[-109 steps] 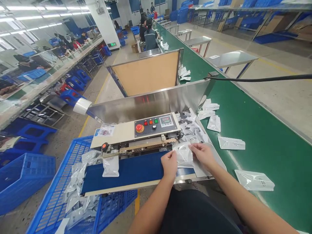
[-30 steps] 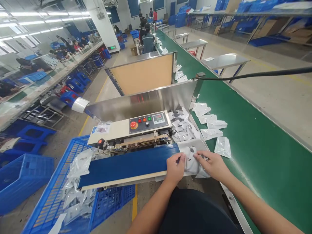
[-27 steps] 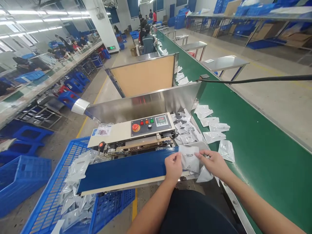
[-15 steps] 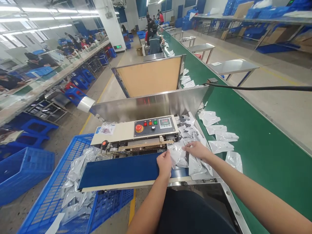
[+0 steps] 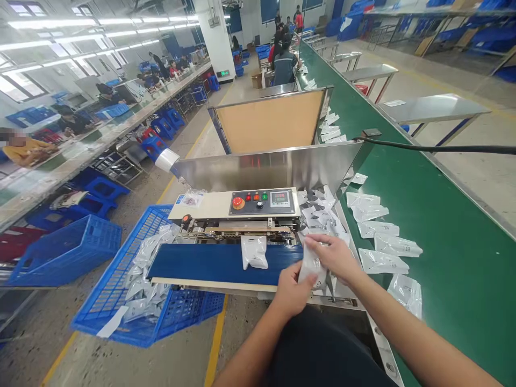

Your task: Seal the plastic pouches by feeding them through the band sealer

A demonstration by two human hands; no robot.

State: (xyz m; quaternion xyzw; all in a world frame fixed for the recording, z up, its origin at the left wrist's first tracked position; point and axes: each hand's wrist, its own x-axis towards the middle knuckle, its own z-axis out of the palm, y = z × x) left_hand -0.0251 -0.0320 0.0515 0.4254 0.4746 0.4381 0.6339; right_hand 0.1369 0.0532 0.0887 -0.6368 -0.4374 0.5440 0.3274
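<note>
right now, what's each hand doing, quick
Left hand: closed, holding the lower end of a foil pouch.
Right hand: closed, pinching the upper end of the same pouch.

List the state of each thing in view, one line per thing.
left hand: gripping the pouch's lower end
right hand: pinching the pouch's upper end
silver pouch: held tilted above the sealer's outfeed end
pouch on belt: lying flat on the blue belt
sealer display: lit
blue crate: holding a pile of pouches
</note>
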